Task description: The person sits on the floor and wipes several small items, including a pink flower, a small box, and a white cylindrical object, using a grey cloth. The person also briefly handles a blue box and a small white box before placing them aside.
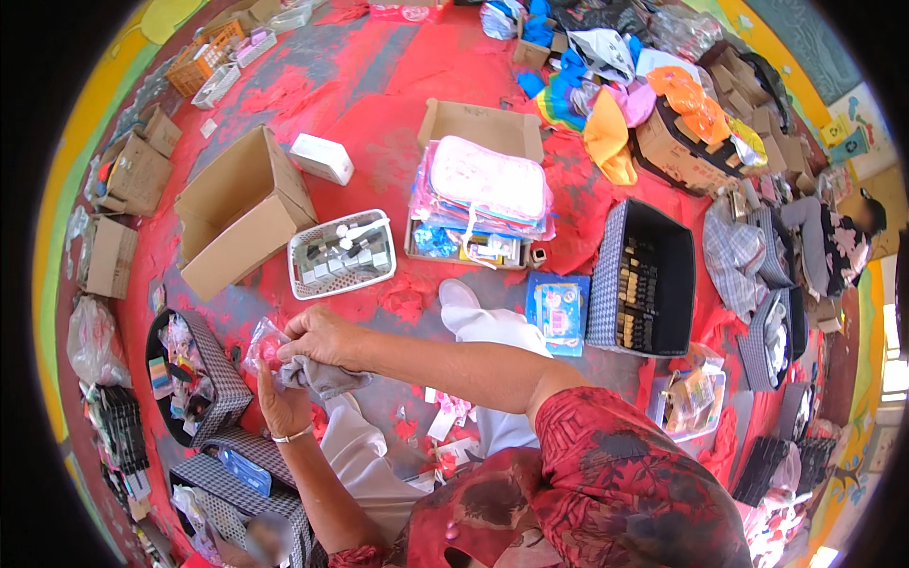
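Grey cloth (327,376) hung in a crumpled bunch under the right hand (322,338), in front of the person's body and toward the left. The right hand's fingers were bent and closed on a clear plastic bag (264,341) with something pink inside. The left hand (282,402), nearer, was partly open with a finger raised against the bag; whether it gripped anything could not be told, nor which hand bore the cloth.

The right forearm crossed over the white trousers (492,327), and those legs stood between the hands and the things on the right. Just left of the hands was a checked basket (227,383) full of small packets. Beyond the hands stood a white basket (346,287) of small items, touching or nearly touching a large open cardboard box (246,251) on its left; a small white box (322,159) lay farther off.

Farther right, a pink and white case (488,185) topped a pile in another carton (483,123). Right of that were a blue flat pack (559,314) and a tall checked bin (611,289) holding dark and tan items. Torn red sheeting (379,80) covered much of the floor, and another person (838,241) was at the far right.
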Available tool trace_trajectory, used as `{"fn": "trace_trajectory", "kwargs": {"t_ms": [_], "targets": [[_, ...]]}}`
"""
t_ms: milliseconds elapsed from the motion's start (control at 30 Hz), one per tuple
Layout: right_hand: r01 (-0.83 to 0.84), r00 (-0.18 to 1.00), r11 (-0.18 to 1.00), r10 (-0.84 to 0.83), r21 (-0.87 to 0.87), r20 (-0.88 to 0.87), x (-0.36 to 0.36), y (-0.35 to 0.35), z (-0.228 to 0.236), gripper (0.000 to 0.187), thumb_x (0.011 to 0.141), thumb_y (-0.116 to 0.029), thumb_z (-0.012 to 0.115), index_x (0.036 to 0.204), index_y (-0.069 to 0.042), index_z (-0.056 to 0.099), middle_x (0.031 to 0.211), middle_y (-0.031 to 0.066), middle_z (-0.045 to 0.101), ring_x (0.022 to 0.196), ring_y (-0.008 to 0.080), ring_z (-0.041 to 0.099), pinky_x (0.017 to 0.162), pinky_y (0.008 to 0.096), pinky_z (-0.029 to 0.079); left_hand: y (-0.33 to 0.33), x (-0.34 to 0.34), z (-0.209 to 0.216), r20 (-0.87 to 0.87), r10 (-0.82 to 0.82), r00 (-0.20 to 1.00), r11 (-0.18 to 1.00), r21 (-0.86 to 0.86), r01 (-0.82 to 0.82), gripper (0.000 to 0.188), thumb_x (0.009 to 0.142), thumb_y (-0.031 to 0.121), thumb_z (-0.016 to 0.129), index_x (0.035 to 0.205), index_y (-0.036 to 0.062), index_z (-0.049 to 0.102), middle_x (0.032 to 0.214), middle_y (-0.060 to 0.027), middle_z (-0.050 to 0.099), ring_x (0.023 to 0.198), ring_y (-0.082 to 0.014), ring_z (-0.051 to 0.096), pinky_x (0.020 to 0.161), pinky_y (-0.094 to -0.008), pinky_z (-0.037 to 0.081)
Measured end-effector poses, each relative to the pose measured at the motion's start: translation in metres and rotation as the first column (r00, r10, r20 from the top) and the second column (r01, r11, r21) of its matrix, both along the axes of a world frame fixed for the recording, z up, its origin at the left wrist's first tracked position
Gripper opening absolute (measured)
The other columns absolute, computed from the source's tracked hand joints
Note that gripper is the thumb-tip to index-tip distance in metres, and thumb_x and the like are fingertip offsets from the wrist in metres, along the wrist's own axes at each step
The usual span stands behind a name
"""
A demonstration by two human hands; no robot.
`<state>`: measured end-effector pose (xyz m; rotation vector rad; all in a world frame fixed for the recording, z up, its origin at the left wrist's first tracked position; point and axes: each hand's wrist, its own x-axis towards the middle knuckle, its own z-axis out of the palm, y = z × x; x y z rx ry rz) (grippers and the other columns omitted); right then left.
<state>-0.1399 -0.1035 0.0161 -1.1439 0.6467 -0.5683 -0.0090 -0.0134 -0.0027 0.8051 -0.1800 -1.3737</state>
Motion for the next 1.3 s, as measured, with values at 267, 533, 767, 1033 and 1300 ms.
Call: {"fn": "trace_trajectory", "kwargs": {"t_ms": [267,533,767,1033,1300], "targets": [[0.025,0.995,0.998,-0.029,0.052,0.092,0.001,0.002,-0.003,0.016,0.073,-0.015,0.065,0.073,0.001,0.062,0.065,0.0023,0.059,0.059,0.0067,0.051,0.053,0.0234,0.042,-0.004,-0.001,0.001,0.238,-0.062,0.969,0.983,-0.155,0.1,0.021,0.085,0.015,0.052,0.101,0.0022,0.055,0.097,-0.0072,0.06,0.088,-0.0171,0.057,0.079,-0.031,0.045],[0.032,0.999,0.998,-0.034,0.048,0.041,0.011,0.005,-0.01,0.017,0.074,-0.015,0.065,0.074,0.002,0.063,0.067,0.0035,0.06,0.061,0.0072,0.052,0.055,0.0234,0.043,0.001,0.006,-0.001,0.268,0.019,0.963,0.997,-0.081,0.003,0.015,0.084,0.01,0.053,0.096,0.0019,0.057,0.091,-0.006,0.061,0.085,-0.0155,0.058,0.076,-0.0287,0.046],[0.07,0.997,0.997,-0.071,-0.043,-0.031,0.007,0.003,-0.005,0.014,0.07,-0.012,0.065,0.074,0.002,0.062,0.064,0.0045,0.059,0.06,0.0087,0.052,0.055,0.0251,0.042,0.001,0.005,0.001,0.204,-0.008,0.979,0.998,-0.066,0.022,0.018,0.086,0.016,0.052,0.096,0.0023,0.058,0.097,-0.0078,0.06,0.09,-0.0175,0.057,0.081,-0.0305,0.044],[0.211,0.977,0.977,-0.211,0.001,0.028,0.007,0.003,-0.002,0.013,0.069,-0.011,0.066,0.073,0.001,0.064,0.064,0.0056,0.06,0.059,0.0101,0.054,0.055,0.0268,0.044,-0.003,0.011,-0.014,0.19,-0.092,0.977,0.985,-0.124,0.117,0.043,0.088,0.028,0.048,0.12,0.0009,0.042,0.118,-0.0129,0.049,0.108,-0.0225,0.048,0.092,-0.0365,0.037],[0.259,0.965,0.939,-0.263,-0.227,0.012,0.002,0.003,0.002,0.019,0.065,-0.016,0.068,0.073,0.001,0.063,0.065,0.0144,0.06,0.058,0.0175,0.056,0.058,0.0307,0.044,-0.003,0.005,-0.007,0.057,-0.109,0.992,0.993,-0.039,0.111,0.037,0.088,0.026,0.048,0.115,0.0009,0.047,0.113,-0.0121,0.053,0.104,-0.0216,0.051,0.091,-0.0353,0.038]]}}
